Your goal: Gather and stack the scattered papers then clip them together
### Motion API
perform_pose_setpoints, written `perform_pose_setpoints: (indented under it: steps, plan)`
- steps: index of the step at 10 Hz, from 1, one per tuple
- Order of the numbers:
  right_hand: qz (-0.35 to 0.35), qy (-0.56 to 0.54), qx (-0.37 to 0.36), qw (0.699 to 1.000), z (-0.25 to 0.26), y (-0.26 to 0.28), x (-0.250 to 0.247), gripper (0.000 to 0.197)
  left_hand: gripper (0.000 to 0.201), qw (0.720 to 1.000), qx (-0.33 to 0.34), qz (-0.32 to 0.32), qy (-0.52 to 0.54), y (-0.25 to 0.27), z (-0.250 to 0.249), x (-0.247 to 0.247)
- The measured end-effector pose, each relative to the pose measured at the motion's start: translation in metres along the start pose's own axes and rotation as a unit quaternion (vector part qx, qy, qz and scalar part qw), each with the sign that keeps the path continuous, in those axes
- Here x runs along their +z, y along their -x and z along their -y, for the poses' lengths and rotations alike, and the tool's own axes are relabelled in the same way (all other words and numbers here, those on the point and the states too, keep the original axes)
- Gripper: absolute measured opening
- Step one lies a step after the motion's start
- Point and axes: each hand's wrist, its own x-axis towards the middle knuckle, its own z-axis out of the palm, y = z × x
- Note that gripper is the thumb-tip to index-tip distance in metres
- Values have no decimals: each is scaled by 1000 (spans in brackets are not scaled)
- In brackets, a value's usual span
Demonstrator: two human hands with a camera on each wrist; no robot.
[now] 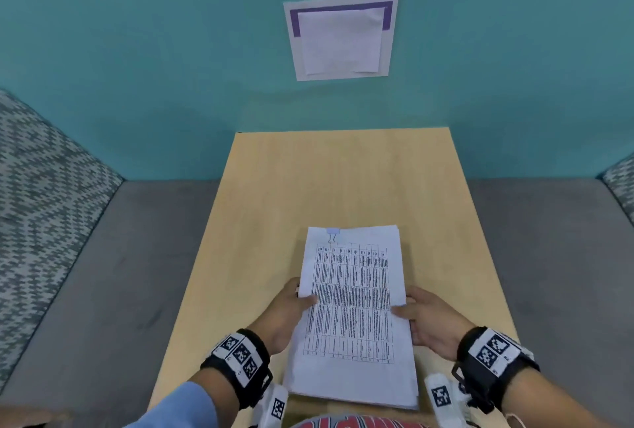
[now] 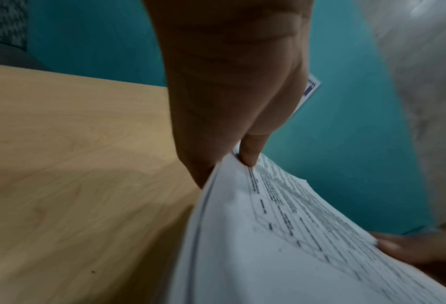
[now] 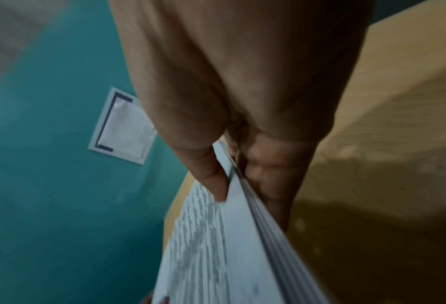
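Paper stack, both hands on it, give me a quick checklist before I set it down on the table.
1. Clip on: ok. A binder clip sits on the far edge of the paper stack, near its left corner.
2. Left hand grips the left edge, thumb on top: ok.
3. Right hand grips the right edge: ok.
4. Edges squared: not ok. Lower sheets stick out at the near right corner.
5. No loose sheets left on the table: ok in the head view.
6. Clip bites through every sheet: cannot tell.
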Motion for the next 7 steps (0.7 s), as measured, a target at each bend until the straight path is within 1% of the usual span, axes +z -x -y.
perform_pose_setpoints:
  steps: [1, 2, 3, 4, 5, 6, 7]
  plan:
    - [2, 53, 14, 998, -12, -15, 3, 35, 44, 1000, 9, 5, -12, -23, -2, -1]
    - [-56, 72, -12, 996, -21, -49, 4, 43, 62, 999, 5, -10, -32, -50, -2, -8]
    - [-100, 149, -61, 982, -25, -75, 8, 62, 79, 997, -30, -36, -58, -66, 1, -14]
    - [-113, 289, -79, 947, -27, -87, 8, 81, 61, 991, -20, -31, -126, -69, 7, -15]
    - [-86, 381, -78, 917, -33, -89, 5, 93, 36, 973, 2, -43, -227, -68, 17, -19]
    - [-79, 463, -65, 881, -38, -88, 1, 88, 44, 934, 13, -51, -354, -63, 40, -31]
    - [-112, 435, -65, 891, -40, -79, -7, 74, 69, 903, 41, -68, -423, -38, 69, -45]
